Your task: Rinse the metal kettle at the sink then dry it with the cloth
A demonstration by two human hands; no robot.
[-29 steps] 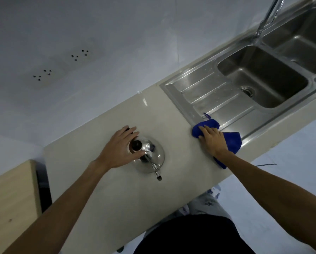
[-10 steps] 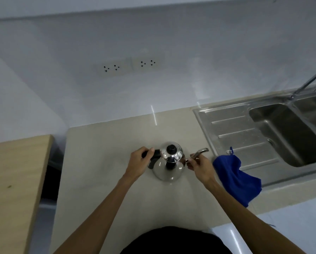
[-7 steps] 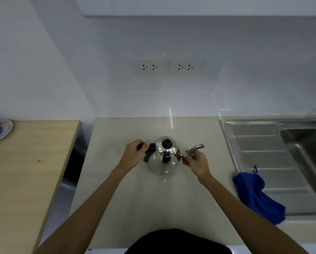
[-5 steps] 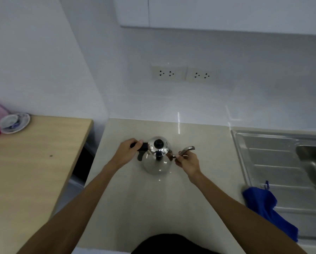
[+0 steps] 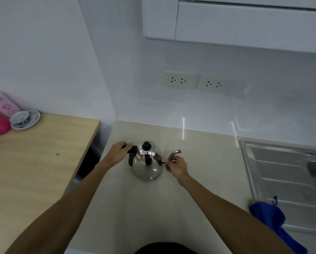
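A metal kettle stands upright on the counter; the left hand grips its black handle, the right hand pinches its spout; right of the kettle, a blue cloth drapes the sink's drainboard.

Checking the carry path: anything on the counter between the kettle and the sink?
Nothing visible. The counter is bare between the kettle and the sink's drainboard. The blue cloth lies nearer the front edge, off that line.

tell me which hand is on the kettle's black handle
The left hand wraps the kettle's black handle; the right hand pinches the curved metal spout instead.
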